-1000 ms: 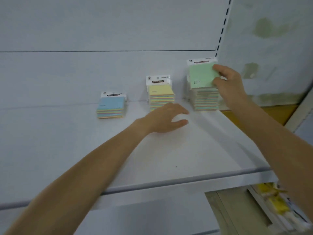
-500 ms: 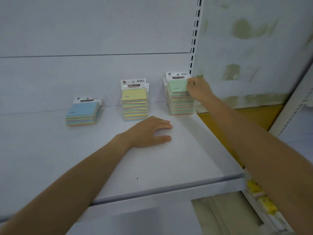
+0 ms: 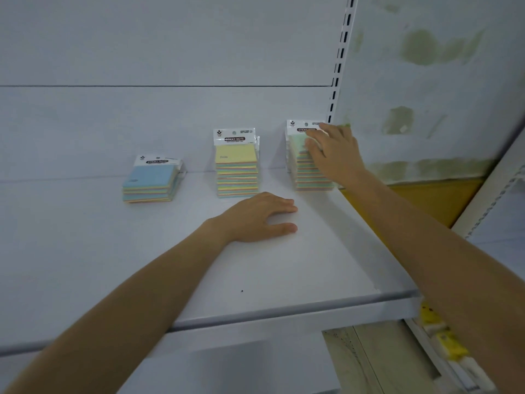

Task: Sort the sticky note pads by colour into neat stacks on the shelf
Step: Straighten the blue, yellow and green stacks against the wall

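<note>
Sticky note pads stand in three stacks along the back of the white shelf [image 3: 312,268]. The right hand [image 3: 333,155] lies with fingers spread and flat over the top and front of the green-topped stack [image 3: 301,177] at the shelf's right end, pressing rather than gripping; it hides most of the top pad and part of its header card. The left hand [image 3: 255,216] rests palm down on the bare shelf, fingers loosely extended, holding nothing, just in front of the yellow-topped stack [image 3: 237,172]. Well to the left sits the shorter blue-topped stack [image 3: 150,183], turned slightly askew. Every pad lies flat with its white header card toward the back wall. Small print under "STICKY NOTE" is unreadable. Yellow items [image 3: 443,336] below the shelf are blurred.
</note>
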